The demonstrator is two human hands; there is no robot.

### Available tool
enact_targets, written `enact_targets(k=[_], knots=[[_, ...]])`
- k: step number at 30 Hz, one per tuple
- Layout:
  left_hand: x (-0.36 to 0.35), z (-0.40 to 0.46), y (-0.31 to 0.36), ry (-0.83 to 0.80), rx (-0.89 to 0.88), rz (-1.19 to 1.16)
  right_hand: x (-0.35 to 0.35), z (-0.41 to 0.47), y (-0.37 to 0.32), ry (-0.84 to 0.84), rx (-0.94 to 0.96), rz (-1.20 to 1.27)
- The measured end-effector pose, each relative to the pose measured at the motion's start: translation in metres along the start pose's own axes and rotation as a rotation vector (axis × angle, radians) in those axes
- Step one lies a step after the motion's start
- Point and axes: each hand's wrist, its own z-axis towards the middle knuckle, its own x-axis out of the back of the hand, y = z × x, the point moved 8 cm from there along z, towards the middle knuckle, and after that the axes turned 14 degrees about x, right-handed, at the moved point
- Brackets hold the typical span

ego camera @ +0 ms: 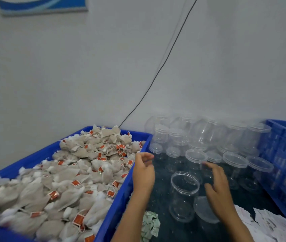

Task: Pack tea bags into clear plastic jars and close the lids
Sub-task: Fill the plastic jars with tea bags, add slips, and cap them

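pale wall (69, 67) with black cable (163, 67) hanging.

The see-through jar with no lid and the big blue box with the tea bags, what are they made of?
Open jar: probably clear, glossy plastic; the dark surface shows through its walls. Blue crate: looks like hard, smooth moulded plastic, with a thick even rim. Tea bags: seemingly soft, matte, crumpled paper or mesh.

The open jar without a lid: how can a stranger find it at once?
Right of the blue crate of tea bags stands a crowd of clear jars. The open jar is nearest the camera, between both hands. It alone has no lid; a loose lid lies beside it.
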Motion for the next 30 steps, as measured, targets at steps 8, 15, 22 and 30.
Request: enact_targets(k=[8, 15, 22, 30], knots=[[0.051, 0.068, 0.054, 0.129, -0.048, 0.517, -0.083, 0.074, -0.103, -0.188, 0.008, 0.407], [0.156, 0.125, -0.029, 0.221, 0.116, 1.157, -0.177, 0.078, -0.114, -0.375, -0.100, 0.445], [0.140, 0.153, -0.054, 0.017, 0.074, 1.478, -0.245, 0.093, -0.101, -0.475, -0.206, 0.354], [0.120, 0.161, -0.066, -0.073, -0.007, 1.523, -0.288, 0.086, -0.077, -0.781, -0.017, -0.210]])
